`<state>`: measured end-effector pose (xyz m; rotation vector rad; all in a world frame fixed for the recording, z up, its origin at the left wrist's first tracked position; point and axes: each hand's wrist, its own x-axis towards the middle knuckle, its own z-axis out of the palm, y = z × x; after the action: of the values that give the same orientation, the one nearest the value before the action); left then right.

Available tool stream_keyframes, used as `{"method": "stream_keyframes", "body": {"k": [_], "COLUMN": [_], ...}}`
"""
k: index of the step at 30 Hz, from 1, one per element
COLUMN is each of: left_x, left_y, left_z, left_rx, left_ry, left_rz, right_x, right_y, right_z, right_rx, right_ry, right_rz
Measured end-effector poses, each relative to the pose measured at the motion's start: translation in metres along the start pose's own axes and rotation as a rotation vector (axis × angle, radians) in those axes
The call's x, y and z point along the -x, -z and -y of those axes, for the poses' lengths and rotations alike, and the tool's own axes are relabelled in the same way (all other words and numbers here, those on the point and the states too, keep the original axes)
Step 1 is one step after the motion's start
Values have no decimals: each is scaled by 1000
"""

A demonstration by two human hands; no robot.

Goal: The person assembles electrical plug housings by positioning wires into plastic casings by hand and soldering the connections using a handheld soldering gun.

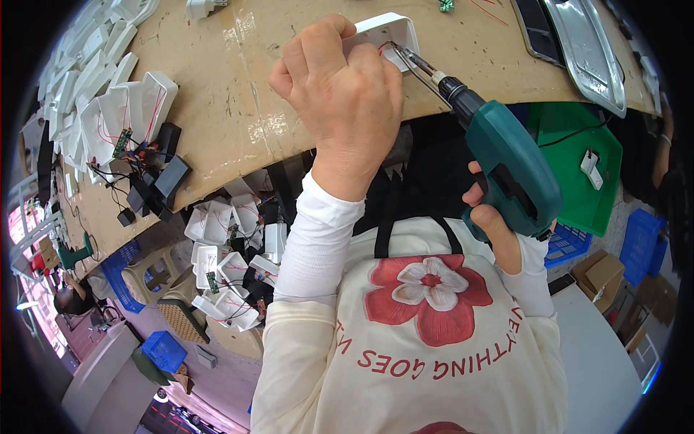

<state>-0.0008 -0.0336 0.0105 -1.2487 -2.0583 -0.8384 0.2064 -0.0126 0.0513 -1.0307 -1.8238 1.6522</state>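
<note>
Cream apron (412, 387) with a red flower fills the near foreground. Beyond it, the left hand (347, 94) curls over a white casing (399, 32) near the front edge of the desk (224, 101); its fingertips are hidden, so I cannot tell what they grip. The right hand (495, 224) wraps around a green soldering gun (517, 155), whose metal tip reaches into the casing beside a red wire (382, 49).

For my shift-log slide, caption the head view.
Left hand holds a white plastic housing; right hand grips a green pistol-shaped tool, its tip beside a red wire.
</note>
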Motion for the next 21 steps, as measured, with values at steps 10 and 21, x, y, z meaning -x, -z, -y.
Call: {"method": "stream_keyframes", "body": {"k": [10,21], "left_x": [-2,-2], "left_y": [1,1], "left_z": [-2,-3], "left_rx": [-38,-42], "left_ry": [-18,-27], "left_rz": [9,8], "right_x": [0,0], "right_y": [2,2], "right_z": [0,1], "right_rx": [28,14], "right_ry": [-68,-57], "right_rz": [34,21]}}
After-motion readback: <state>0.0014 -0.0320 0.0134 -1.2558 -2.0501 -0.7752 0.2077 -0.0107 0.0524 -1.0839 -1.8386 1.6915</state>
